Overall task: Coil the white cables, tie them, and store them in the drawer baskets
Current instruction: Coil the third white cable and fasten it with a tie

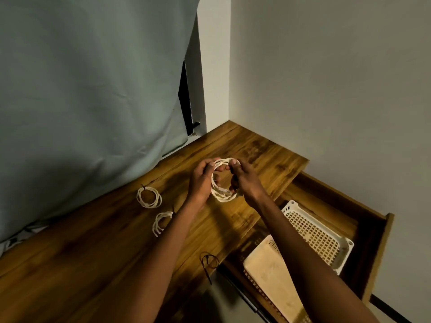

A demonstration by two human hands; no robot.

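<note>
A white cable coil (223, 197) is held upright above the wooden desk top (112, 250). My left hand (201, 180) grips its left side and my right hand (245, 178) pinches its top right. Two more coiled white cables lie on the desk to the left, one (149, 197) with a dark tie at its top, the other (159, 222) partly hidden behind my left forearm. Dark ties (209, 262) lie near the desk's front edge. The open drawer (373, 231) at the right holds two white perforated baskets, one further back (319, 236) and one nearer (272, 273).
A grey-green curtain (93, 89) hangs at the left down to the desk. White walls meet in the corner behind the desk. The drawer's front panel sticks out at the right.
</note>
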